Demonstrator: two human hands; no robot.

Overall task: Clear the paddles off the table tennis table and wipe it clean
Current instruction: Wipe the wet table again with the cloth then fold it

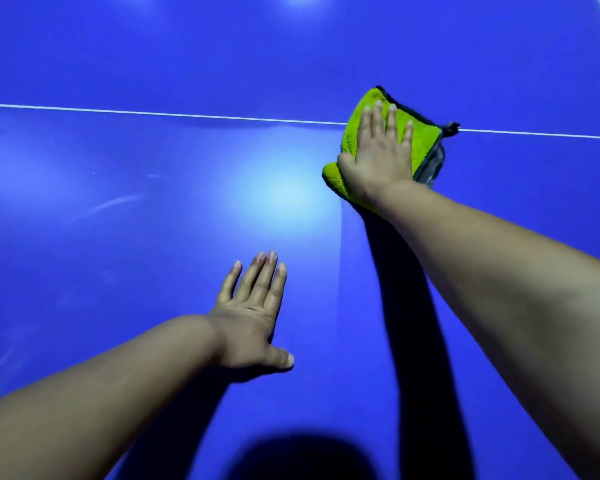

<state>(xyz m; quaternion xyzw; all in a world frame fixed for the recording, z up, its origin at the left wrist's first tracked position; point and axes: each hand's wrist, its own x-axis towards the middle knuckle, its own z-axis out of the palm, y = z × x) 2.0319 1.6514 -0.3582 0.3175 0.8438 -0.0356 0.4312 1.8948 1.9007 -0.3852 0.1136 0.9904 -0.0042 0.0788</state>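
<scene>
- Over on the left side of the table (84, 161), it's just bare blue top with a few faint pale smears and a soft glare spot nearer the middle.
- A thin white line (153, 113) runs straight across the surface from the left edge to the right.
- Left hand (253, 313) is flat on the table toward the near edge, palm down, fingers together and straight, thumb sticking out to the right. Not holding anything.
- Right hand (381, 157) is further out, flat with fingers spread, pressing down on the green cloth (423, 136).
- The cloth sits right on the white line, dark trim along its far and right edges.
- No paddles visible anywhere.
</scene>
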